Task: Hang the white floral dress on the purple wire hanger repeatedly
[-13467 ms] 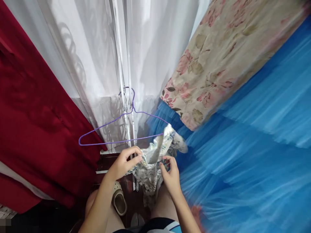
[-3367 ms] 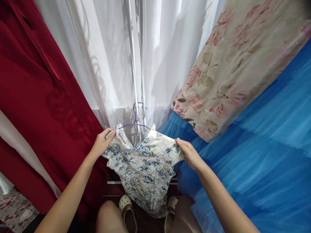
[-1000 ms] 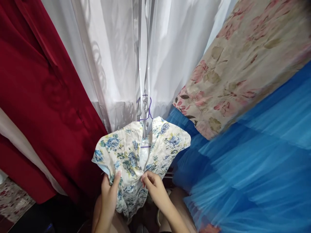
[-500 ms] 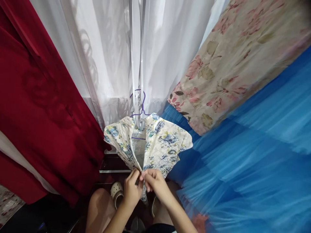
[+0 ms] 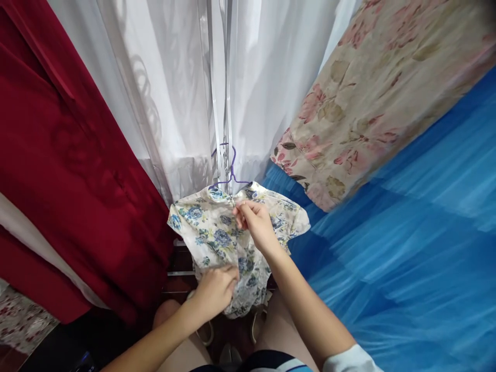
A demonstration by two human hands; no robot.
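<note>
A white short-sleeved floral garment with blue flowers hangs on a purple hanger in front of me; its full length is not clear. The middle opening is drawn together up to the neckline. At the top of that seam, my right hand is closed in a pinch, apparently on the zipper pull, which its fingers hide. Lower down, my left hand is closed on the garment's fabric beside the same seam.
White curtains and metal poles stand behind. Red cloth hangs at left. A beige floral cloth and blue tulle hang at right. My legs and shoes are below.
The garment's open V has closed up to the neckline. My right hand has moved up along the seam, while my left hand stays low on the fabric.
</note>
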